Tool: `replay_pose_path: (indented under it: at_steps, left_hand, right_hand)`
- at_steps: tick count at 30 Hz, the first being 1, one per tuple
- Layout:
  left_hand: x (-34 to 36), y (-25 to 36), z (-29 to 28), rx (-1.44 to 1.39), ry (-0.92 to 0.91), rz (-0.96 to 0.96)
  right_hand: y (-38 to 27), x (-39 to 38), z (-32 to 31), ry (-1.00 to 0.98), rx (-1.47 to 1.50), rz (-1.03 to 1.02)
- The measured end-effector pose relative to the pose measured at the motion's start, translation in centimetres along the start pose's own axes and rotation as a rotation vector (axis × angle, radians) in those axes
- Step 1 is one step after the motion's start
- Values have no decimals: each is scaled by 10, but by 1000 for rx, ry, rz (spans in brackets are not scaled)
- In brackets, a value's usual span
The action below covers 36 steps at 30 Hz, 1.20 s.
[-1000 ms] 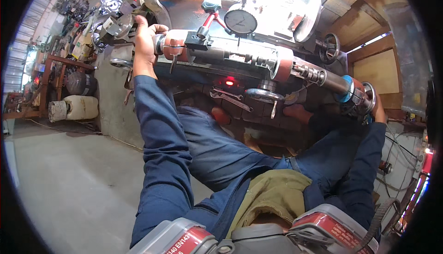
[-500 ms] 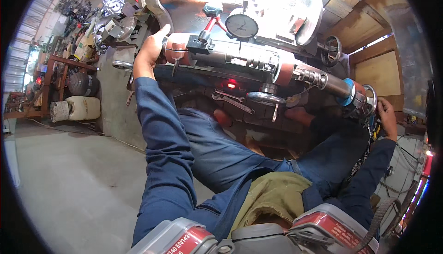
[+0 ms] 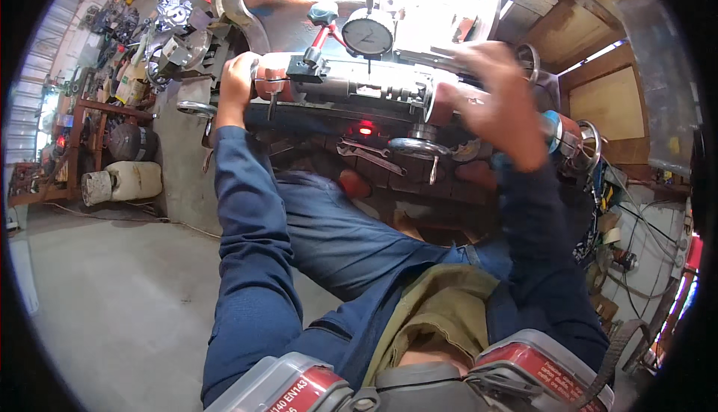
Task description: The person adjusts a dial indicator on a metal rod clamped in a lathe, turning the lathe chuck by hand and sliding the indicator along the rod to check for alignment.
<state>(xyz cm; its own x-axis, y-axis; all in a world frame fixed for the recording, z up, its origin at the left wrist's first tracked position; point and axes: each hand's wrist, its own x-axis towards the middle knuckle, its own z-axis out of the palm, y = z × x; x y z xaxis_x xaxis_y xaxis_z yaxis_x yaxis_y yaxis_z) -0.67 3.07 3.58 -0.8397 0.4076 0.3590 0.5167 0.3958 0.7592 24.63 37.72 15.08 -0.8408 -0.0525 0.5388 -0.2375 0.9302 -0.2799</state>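
Note:
My left hand [image 3: 237, 81] is wrapped round the left end of a machine's horizontal shaft, beside a red-brown collar [image 3: 271, 75]; part of its fingers is hidden. My right hand [image 3: 499, 94], smeared by motion, is over the right part of the shaft, near another red-brown collar [image 3: 444, 99]. Between the hands, a dial indicator [image 3: 368, 36] hangs from a red arm with a black knob [image 3: 323, 14]. The arm rises from a black block base [image 3: 307, 71] on the machine. The indicator's thin stem points down at the shiny metal shaft [image 3: 357, 85].
Below the shaft is a handwheel [image 3: 419, 146], with spanners [image 3: 370, 156] lying left of it. More handwheels stand at the left [image 3: 197, 108] and right [image 3: 588, 146] ends. A red light [image 3: 365, 131] glows under the shaft. A pale jerrycan [image 3: 137, 181] stands on the left.
My right hand has left the handwheel at the right end and moved left and up over the shaft. My left hand stays at the left end. The view has shifted slightly.

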Motion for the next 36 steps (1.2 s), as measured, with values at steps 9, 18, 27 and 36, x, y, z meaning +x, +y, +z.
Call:
replay_pose_path:
  at_steps: [9, 18, 27, 36]
  left_hand:
    - [-19, 1, 9, 5, 223, 191]
    - [-73, 108, 72, 473, 508, 565]
    - [-73, 96, 120, 665, 398, 544]
    - [-76, 98, 122, 678, 392, 508]
  right_hand:
    - [-28, 16, 61, -324, -90, 59]
    - [-25, 10, 64, -320, -109, 87]
    - [-22, 10, 67, -322, -135, 88]
    - [-24, 11, 66, -357, -139, 79]
